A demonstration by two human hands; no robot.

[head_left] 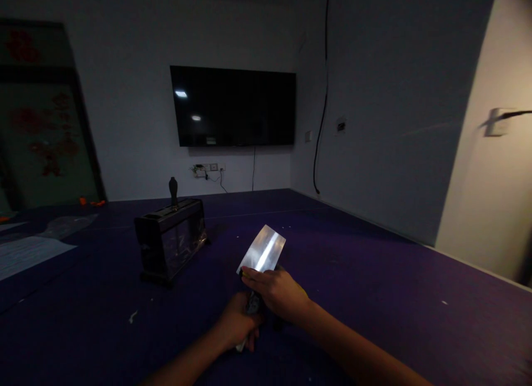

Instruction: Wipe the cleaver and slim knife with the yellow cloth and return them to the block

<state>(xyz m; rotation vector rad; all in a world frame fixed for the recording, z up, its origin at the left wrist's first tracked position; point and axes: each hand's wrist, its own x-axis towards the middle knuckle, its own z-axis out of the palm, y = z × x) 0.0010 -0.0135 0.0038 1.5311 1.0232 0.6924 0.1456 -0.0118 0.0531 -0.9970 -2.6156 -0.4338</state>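
A shiny, broad-bladed cleaver (262, 250) is held up in front of me, its blade slanting up and to the right. My left hand (238, 322) is closed round its grey handle, part of which shows between the fingers. Over the base of the blade lies my right hand (282, 291), fingers closed and pointing left. Small dark and yellow parts peek out around that hand; what they belong to is hidden. To the left stands a dark knife block (174, 239) with a clear side panel, and one black handle (173, 191) rises from its top.
The purple surface (374, 297) carries small white scraps. White papers (33, 255) and clear plastic (68, 226) lie at the left, small orange items (97, 203) farther back. A television (235, 106) hangs on the wall above sockets and cables.
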